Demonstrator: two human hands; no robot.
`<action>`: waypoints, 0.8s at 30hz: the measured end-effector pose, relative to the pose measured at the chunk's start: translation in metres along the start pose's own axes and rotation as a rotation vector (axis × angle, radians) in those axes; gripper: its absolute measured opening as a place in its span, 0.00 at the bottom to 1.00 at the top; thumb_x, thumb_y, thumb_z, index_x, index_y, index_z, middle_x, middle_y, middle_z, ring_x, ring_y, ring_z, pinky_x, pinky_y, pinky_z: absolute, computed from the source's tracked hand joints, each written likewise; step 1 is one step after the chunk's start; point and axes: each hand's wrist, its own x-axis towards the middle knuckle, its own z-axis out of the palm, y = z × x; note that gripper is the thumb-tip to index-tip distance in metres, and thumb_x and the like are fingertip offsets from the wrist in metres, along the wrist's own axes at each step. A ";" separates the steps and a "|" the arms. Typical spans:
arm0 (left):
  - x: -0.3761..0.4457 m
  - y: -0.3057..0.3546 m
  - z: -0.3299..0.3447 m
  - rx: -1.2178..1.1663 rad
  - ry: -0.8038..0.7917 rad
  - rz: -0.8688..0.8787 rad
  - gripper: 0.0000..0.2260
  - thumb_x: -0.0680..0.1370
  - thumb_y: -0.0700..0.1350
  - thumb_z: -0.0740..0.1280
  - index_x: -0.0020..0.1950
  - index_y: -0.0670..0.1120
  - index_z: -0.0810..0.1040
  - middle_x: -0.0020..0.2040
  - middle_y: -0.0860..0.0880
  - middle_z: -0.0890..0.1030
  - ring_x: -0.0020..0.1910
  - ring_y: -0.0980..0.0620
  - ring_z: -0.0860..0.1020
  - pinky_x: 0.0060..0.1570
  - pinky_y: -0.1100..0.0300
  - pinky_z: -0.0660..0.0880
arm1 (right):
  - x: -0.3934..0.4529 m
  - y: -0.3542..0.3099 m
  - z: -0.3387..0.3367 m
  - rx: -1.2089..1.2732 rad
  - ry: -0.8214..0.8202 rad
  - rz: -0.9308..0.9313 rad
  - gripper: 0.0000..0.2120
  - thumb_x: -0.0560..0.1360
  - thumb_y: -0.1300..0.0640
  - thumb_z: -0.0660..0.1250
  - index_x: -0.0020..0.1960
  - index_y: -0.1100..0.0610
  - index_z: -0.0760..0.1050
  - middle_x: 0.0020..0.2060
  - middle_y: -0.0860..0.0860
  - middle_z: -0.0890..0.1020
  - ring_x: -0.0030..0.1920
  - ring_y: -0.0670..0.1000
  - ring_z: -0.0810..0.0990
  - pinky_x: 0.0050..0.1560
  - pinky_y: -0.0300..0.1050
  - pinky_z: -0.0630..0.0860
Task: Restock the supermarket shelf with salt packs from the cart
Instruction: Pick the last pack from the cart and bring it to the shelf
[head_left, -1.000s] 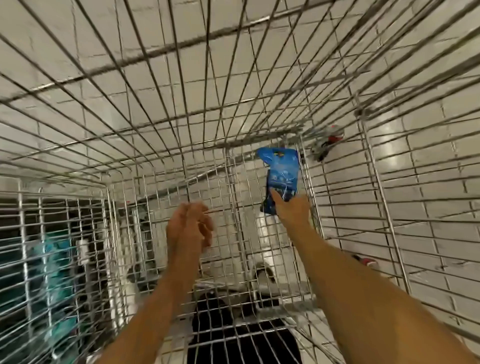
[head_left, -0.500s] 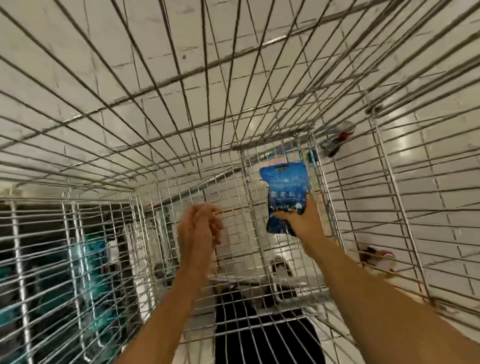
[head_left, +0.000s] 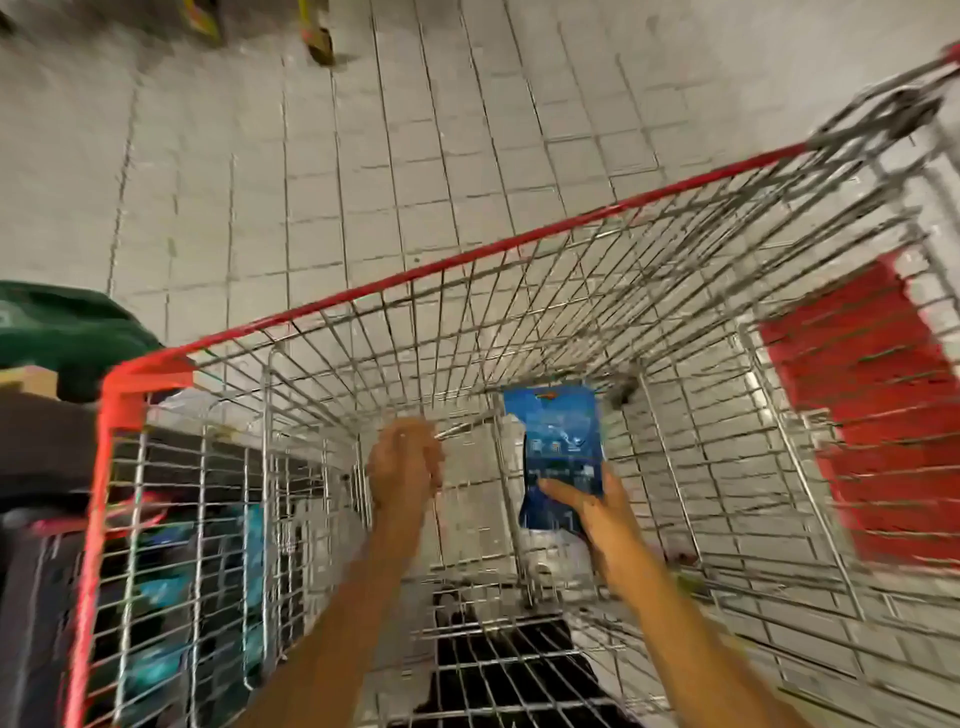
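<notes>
Head view: my right hand (head_left: 597, 519) pinches the lower end of the blue plastic salt pack (head_left: 561, 447), its long axis upright above the grip inside the red-rimmed wire cart (head_left: 519, 249), my left hand (head_left: 405, 467) loosely curled just beside, holding nothing I can see.

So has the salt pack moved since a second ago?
No: the view rose, but the salt pack, gripped by the right hand, still has its top by the same far lower corner of the cart.

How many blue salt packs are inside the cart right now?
1. The blue salt pack is held upright by the right hand inside the cart. Blurred teal shapes outside the cart's left wall may be more packs.
</notes>
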 end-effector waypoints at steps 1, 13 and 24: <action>-0.012 0.018 -0.005 -0.037 0.014 0.001 0.07 0.80 0.41 0.62 0.44 0.46 0.78 0.29 0.48 0.77 0.19 0.56 0.69 0.19 0.66 0.63 | -0.019 -0.016 0.004 -0.022 -0.017 -0.047 0.22 0.66 0.65 0.78 0.58 0.55 0.79 0.47 0.52 0.87 0.46 0.53 0.86 0.39 0.42 0.82; -0.172 0.129 -0.132 -0.158 0.113 0.436 0.12 0.81 0.39 0.60 0.37 0.44 0.74 0.28 0.47 0.72 0.21 0.55 0.67 0.19 0.66 0.63 | -0.183 -0.130 0.065 -0.024 -0.319 -0.365 0.16 0.68 0.62 0.77 0.52 0.48 0.81 0.42 0.41 0.87 0.42 0.39 0.85 0.36 0.30 0.77; -0.341 0.120 -0.254 -0.191 0.666 0.663 0.08 0.76 0.45 0.61 0.38 0.50 0.76 0.30 0.48 0.77 0.22 0.51 0.69 0.20 0.65 0.62 | -0.287 -0.150 0.163 -0.098 -0.889 -0.499 0.35 0.52 0.39 0.84 0.57 0.46 0.81 0.49 0.51 0.87 0.48 0.56 0.87 0.44 0.54 0.83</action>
